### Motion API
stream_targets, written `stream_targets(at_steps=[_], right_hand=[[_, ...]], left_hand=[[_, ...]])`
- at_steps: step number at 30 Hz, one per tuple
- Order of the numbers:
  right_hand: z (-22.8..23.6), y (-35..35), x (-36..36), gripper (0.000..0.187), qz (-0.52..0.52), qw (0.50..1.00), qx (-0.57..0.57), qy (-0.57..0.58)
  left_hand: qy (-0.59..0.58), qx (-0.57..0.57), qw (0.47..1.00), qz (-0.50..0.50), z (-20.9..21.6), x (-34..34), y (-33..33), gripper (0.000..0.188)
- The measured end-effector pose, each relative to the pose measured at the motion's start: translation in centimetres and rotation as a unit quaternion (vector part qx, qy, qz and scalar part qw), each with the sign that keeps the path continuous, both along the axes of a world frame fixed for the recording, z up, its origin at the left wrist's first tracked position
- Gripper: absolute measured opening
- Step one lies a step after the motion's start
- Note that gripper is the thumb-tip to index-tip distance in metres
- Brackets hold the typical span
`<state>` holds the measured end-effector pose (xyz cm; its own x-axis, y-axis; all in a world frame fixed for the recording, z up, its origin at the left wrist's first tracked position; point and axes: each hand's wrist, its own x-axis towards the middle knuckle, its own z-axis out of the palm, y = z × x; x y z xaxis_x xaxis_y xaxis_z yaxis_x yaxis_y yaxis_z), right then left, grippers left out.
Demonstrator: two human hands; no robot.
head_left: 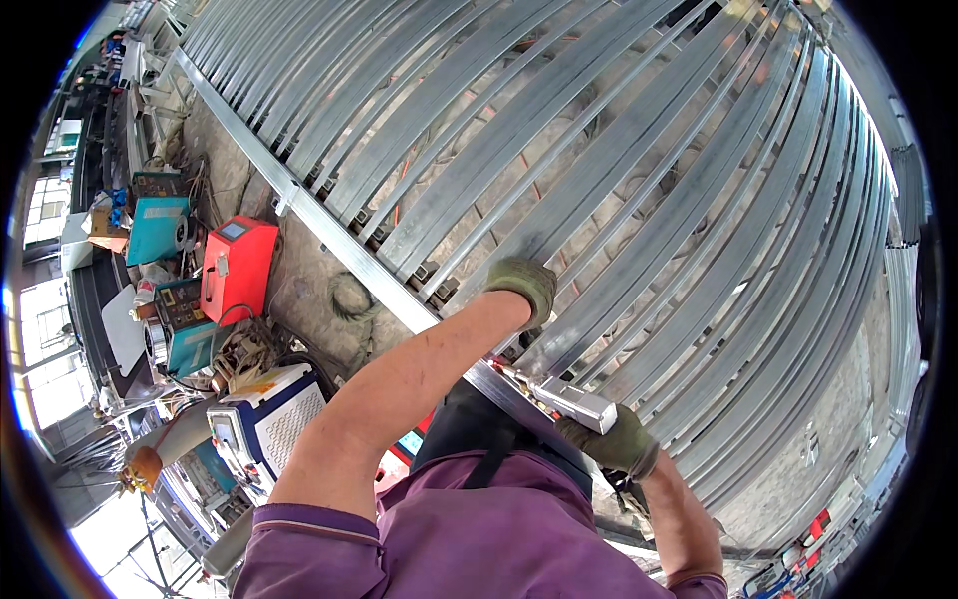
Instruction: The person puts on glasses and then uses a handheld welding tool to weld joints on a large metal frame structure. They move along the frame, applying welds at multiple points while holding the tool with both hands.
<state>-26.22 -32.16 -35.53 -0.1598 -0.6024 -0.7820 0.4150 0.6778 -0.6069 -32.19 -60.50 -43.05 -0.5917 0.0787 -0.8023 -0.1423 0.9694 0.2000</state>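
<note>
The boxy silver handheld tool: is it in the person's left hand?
No, the gloved right hand holds the boxy silver handheld tool, while the gloved left hand is over the metal bars.

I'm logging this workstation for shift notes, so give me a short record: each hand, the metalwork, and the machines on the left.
Left hand: gloved in olive fabric, over the long flat grey metal bars; contact unclear
Right hand: also olive-gloved, gripping a silver-grey boxy handheld tool
Metalwork: bars side by side, ends along a straight silver metal rail
Machines: red box-shaped unit with small screen; white-and-blue boxy unit lower in the picture
</note>
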Motion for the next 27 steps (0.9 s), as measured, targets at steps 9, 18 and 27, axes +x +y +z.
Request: stream_targets(at_steps=[9, 18, 27], right_hand=[[4.2, 0.2, 1.2, 0.042, -0.07, 0.986, -0.051, 0.14], [2.5, -5.6, 0.1, 0.042, -0.005, 0.98, -0.064, 0.187], [0.6, -5.4, -2.1, 0.043, -0.12, 0.988, -0.065, 0.07]], left_hand=[[0.043, 0.017, 0.994, 0.099, 0.9, 0.1, -6.6, 0.045], [0.083, -0.041, 0.993, 0.079, 0.1, -0.1, -8.7, 0.046], [0.061, -0.045, 0.996, 0.052, -0.5, -1.0, -8.5, 0.039]])
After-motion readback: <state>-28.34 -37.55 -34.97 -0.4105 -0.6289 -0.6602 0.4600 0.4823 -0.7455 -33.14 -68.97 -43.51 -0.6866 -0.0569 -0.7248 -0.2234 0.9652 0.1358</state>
